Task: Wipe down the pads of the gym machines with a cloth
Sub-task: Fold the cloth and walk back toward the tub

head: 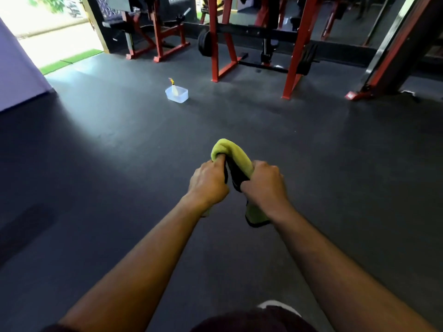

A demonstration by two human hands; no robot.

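Note:
A yellow-green cloth [233,154] with a dark underside is bunched between both hands, held out in front of me above the dark rubber floor. My left hand [208,183] grips its left end and my right hand [263,182] grips its right end, a flap hanging below the right wrist. Red-framed gym machines stand at the back: a bench machine with a black pad [117,26] at the far left and a rack [294,56] with a loaded bar at centre right.
A clear plastic tub [176,94] with a spray bottle [173,86] in it sits on the floor ahead, left of the rack. A purple wall [16,75] is at the left, a bright doorway with a green mat [69,59] beyond. Open floor lies between me and the tub.

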